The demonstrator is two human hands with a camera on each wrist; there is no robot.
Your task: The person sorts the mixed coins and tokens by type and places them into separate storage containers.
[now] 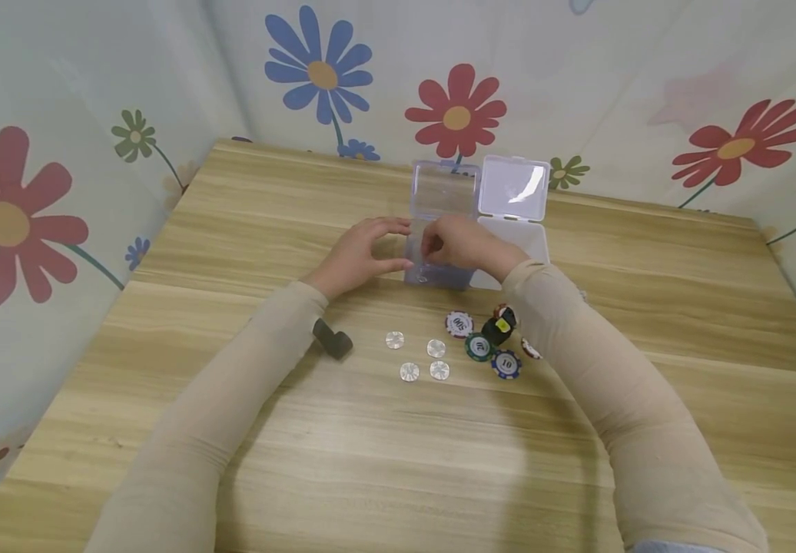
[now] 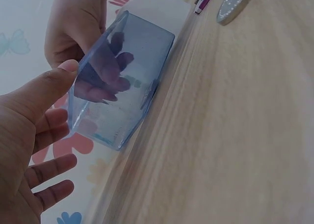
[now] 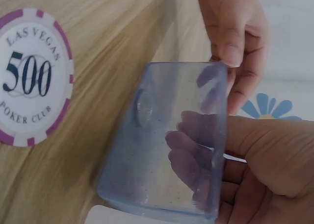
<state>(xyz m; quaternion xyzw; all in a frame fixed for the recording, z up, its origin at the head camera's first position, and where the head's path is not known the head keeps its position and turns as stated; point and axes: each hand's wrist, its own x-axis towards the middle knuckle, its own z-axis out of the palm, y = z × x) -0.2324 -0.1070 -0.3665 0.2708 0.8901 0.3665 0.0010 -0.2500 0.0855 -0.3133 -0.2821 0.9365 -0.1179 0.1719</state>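
Observation:
A clear bluish plastic box [image 1: 439, 276] stands with its lid [image 1: 445, 190] raised. At its left side, my left hand [image 1: 359, 253] touches the rim with the thumb, the other fingers spread loosely. My right hand [image 1: 463, 242] reaches in from above. Through the wall, its fingers [image 3: 184, 153] show loosely bent and apart, with nothing visible between them. A small round disc [image 3: 143, 108], apparently a coin, shows low at the box's front. Several silver coins, among them one coin [image 1: 394, 339], lie on the table in front.
Right of the clear box stands a white box [image 1: 525, 238] with its lid [image 1: 514, 188] up. Poker chips lie nearer me, including a white 500 chip [image 1: 459, 324], a green chip [image 1: 479, 347] and a blue chip [image 1: 506, 365]. A flowered wall cloth [image 1: 384, 46] hangs behind the table.

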